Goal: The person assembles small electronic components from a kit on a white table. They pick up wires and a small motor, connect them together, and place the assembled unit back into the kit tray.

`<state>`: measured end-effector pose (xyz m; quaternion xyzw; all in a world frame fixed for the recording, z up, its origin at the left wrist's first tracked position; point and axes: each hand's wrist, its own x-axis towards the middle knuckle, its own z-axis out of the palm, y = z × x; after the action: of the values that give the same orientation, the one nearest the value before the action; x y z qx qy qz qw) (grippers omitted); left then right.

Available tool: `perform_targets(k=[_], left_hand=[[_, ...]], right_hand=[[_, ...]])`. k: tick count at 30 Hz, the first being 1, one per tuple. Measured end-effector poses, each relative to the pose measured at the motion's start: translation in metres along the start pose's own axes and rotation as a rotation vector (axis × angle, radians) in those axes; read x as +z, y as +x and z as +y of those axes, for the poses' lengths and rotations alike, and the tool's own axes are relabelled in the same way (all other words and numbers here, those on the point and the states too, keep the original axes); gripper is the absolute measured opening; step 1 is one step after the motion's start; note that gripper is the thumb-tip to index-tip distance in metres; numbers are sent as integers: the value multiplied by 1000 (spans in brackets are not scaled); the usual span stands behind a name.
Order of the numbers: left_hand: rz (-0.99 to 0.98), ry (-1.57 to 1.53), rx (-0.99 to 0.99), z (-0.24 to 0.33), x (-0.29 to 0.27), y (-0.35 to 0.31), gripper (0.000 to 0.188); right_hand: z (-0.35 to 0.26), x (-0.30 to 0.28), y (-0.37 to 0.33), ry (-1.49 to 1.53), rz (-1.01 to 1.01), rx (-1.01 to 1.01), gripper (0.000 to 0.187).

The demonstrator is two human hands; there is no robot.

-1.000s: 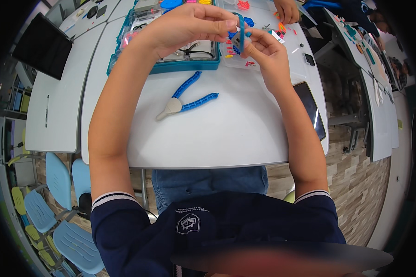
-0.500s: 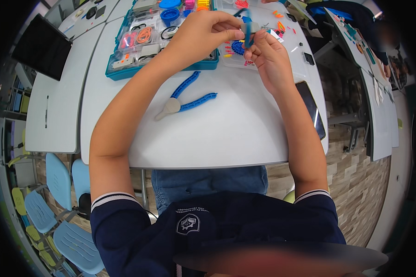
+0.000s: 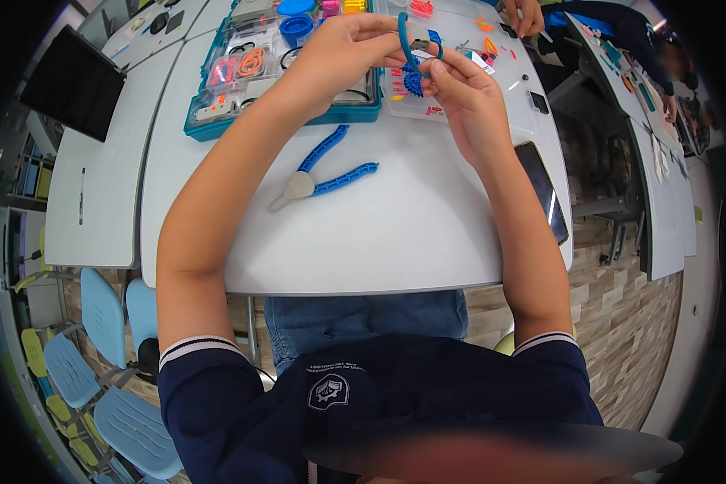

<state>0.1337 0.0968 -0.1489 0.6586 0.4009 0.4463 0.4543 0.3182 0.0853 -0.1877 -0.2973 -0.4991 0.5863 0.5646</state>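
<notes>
Over the far part of the white table, my left hand [image 3: 355, 48] is closed on a small grey block, largely hidden by the fingers. A teal band [image 3: 404, 40] curves up in a loop beside it. My right hand [image 3: 469, 90] pinches near the lower end of this band, thumb against fingers. Whether the band is fixed to the block I cannot tell. Below my hands lies a pair of pliers [image 3: 300, 185] with a grey head and blue handles, spread apart, touched by neither hand.
A teal-rimmed parts case [image 3: 218, 127] with sorted pieces stands at the back left. Beyond my hands, a clear tray holds a blue gear [image 3: 414, 81] and small pink pieces. A phone [image 3: 543, 189] lies by my right forearm. Another person's hand [image 3: 524, 14] reaches in at the far right.
The teal band has turned from nearly edge-on to a wider loop, and my fingers have shifted around it. Another person's hand has come further into view at the far right.
</notes>
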Motion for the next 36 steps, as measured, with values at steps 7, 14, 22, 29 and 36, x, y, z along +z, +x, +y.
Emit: perform_targets(k=[7, 14, 22, 29, 36], left_hand=[[39, -28, -52, 0, 0, 0, 47], [-23, -106, -78, -8, 0, 5, 39], [-46, -59, -134, -4, 1, 4, 37], [-56, -35, 2, -3, 1, 1, 38], [9, 27, -30, 3, 2, -2, 43]], right_hand=[[-7, 3, -3, 109, -136, 121, 29], [-7, 2, -4, 102, -160, 109, 22], [-6, 0, -3, 137, -172, 62, 21], [-4, -1, -2, 173, -210, 60, 23], [-5, -2, -1, 290, -296, 56, 23]])
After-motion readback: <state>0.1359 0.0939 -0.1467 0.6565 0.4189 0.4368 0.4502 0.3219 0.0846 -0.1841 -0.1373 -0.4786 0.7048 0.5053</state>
